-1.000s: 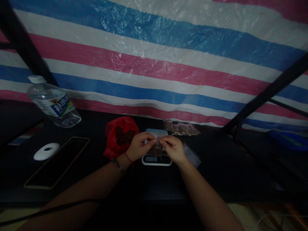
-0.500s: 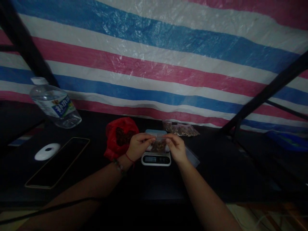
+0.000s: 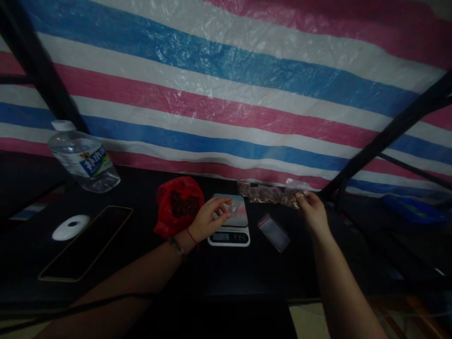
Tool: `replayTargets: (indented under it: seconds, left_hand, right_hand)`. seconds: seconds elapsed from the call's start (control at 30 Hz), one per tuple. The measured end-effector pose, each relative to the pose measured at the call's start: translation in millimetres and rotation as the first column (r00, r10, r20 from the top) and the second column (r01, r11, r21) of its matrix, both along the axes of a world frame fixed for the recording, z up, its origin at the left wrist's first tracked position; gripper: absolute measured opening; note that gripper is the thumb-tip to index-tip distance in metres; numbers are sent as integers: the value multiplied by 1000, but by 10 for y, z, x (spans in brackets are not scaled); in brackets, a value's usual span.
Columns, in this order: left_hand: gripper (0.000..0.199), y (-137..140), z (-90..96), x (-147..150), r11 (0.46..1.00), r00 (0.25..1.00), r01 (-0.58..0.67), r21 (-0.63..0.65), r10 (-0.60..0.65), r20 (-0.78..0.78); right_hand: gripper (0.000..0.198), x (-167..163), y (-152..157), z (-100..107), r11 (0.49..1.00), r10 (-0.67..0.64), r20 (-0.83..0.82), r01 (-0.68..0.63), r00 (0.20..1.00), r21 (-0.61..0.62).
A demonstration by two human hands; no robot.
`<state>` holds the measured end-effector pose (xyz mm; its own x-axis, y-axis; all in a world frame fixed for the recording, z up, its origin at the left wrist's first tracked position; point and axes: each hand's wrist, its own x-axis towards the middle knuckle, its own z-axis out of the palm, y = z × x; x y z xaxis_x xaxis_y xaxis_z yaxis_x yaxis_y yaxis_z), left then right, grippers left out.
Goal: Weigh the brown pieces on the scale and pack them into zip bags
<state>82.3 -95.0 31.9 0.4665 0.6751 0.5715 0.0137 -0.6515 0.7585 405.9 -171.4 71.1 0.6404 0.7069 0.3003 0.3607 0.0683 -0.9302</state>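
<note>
My right hand [image 3: 311,207] pinches a small clear zip bag [image 3: 291,194] with brown bits inside, at the right end of a row of similar filled bags [image 3: 264,193] by the striped sheet. Over the digital scale [image 3: 229,237], my left hand [image 3: 211,217] hovers with its fingers apart and nothing in them. A small pale spot shows on the scale's plate near those fingertips; I cannot make out what it is. Left of the scale sits an open red plastic bag [image 3: 163,207] holding dark brown pieces [image 3: 184,205]. Flat clear zip bags [image 3: 274,232] lie right of the scale.
On the left of the black table [image 3: 247,275] are a phone [image 3: 88,245], a white oval device [image 3: 69,228] and a large water bottle [image 3: 86,157]. Dark frame bars [image 3: 384,136] slant at both sides before the striped sheet [image 3: 219,89]. A blue item [image 3: 413,209] lies far right.
The filled zip bag held by both hands over the scale has moved right in my right hand, to the end of the row. My left hand has let go and stays above the scale.
</note>
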Motion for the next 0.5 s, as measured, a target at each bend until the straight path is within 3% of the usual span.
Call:
replayTargets:
  seconds: [0.2,0.23,0.3,0.37,0.43,0.5]
  left_hand:
    - [28,-26,-96,61,994,993,-15,105,27,-111]
    - [27,-36,-96,72,994,993,-35,107,47,-113]
    - [23,-48,-35,72,988,988,-80,134,96,-118]
    - [18,-23,118,19,971,976,-120,209,154,-154]
    - [19,63,329,-109,948,946,-160,276,227,-232]
    - [25,209,519,-308,936,882,-263,233,331,-334]
  right_hand:
    - [63,521,-150,-173,950,-47,97,74,994,-303]
    - [61,591,-143,-223,917,-20,152,78,988,-391]
    - [55,717,-117,-326,792,42,298,151,954,-592]
    - [52,798,-94,-413,674,72,434,276,898,-685]
    - [51,803,-85,-460,677,87,512,327,854,-659]
    - [49,716,-80,-459,750,100,535,290,839,-594]
